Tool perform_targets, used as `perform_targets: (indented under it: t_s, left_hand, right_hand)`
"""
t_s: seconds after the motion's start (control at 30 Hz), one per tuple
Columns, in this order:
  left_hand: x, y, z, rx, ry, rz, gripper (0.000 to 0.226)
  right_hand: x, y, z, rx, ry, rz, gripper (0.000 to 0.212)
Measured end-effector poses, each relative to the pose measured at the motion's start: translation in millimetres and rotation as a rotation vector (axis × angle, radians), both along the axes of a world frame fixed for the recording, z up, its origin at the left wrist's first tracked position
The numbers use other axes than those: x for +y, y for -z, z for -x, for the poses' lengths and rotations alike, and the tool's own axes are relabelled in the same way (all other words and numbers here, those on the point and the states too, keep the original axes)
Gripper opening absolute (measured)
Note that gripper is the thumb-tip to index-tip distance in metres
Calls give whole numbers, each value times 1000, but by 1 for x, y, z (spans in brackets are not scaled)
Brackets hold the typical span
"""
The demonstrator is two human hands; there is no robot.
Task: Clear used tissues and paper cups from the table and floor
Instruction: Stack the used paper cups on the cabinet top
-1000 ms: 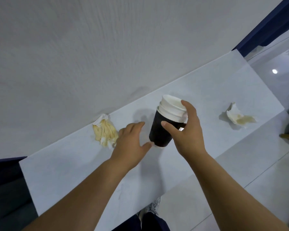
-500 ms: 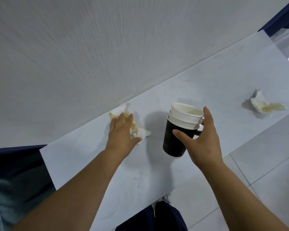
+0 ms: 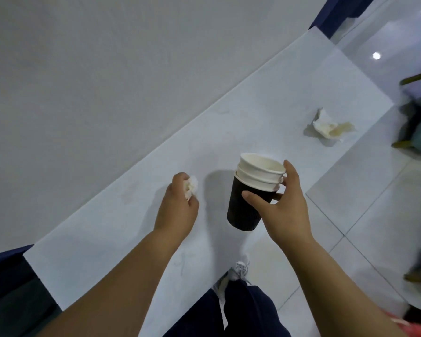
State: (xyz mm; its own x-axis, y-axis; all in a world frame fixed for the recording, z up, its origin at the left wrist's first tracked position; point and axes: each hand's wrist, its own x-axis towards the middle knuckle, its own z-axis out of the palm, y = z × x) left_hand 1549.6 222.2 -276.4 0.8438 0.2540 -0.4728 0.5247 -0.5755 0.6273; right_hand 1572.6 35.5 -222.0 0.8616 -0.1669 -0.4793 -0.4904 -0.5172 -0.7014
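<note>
Head camera, looking down over my two bare arms at a long pale table point(image 3: 253, 122) set against a grey wall point(image 3: 107, 81). My right hand point(image 3: 284, 210) holds a stack of paper cups point(image 3: 247, 203) slightly tilted, over the table near its front edge. The thumb curls round the black ribbed outer cup and the fingers wrap its far side up to the rims. Two white cups point(image 3: 260, 171) sit nested inside the black one, with only their rims showing. The top cup's open mouth shows a pale inner wall; I cannot tell whether anything lies at the bottom. My left hand point(image 3: 178, 210) is just beside the stack, fingers curled into a fist round a crumpled white tissue point(image 3: 192, 187) that pokes out at the fingertips. A second tissue point(image 3: 331, 126), crumpled and stained yellow-brown, lies on the table well apart to the right, near the far end. Glossy white floor tiles point(image 3: 374, 215) run along the table's front edge, and a white laced shoe point(image 3: 238, 271) shows below dark trousers.
</note>
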Motion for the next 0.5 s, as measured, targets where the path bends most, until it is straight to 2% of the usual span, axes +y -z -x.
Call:
perform_targets:
  t_s: [0.07, 0.17, 0.37, 0.5]
  left_hand:
    - [-15, -7, -11, -36, 80, 35, 39]
    - [-41, -17, -32, -69, 182, 42, 26]
    - [-111, -43, -74, -87, 229, 138, 3]
    - [-160, -48, -108, -121, 254, 111, 3]
  right_hand:
    - [-13, -5, 0, -10, 48, -16, 100]
    - [-39, -13, -3, -29, 131, -48, 99]
    - [-106, -23, -17, -59, 290, -81, 94]
    - [-156, -25, -34, -58, 343, -75, 96]
